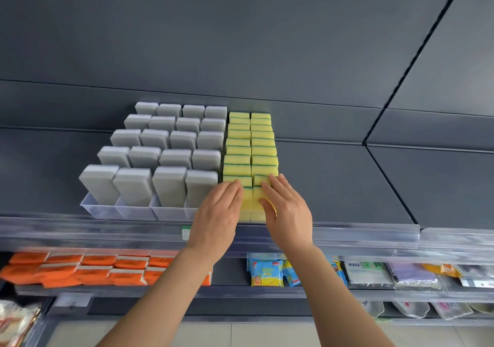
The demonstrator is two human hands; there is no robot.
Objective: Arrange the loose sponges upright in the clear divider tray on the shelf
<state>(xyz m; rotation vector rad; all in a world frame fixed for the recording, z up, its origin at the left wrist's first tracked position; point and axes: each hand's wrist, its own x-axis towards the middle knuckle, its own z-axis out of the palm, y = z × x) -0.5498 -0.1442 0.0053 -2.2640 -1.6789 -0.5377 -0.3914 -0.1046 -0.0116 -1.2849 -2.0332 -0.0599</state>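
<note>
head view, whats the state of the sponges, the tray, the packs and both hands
grey rectangular foam sponges: upright, four columns
clear plastic divider tray: holding the grey sponges
yellow sponges with green scrub layer: upright, two tight columns
left hand: fingers straight, touching the front yellow sponges
right hand: fingers straight, touching the front yellow sponges
orange flat packs: lying flat in rows

20 grey sponges (171, 157), 2 hands (217, 214).

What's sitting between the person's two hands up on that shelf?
In the head view, the front yellow sponges stand between the left hand and right hand.
</note>
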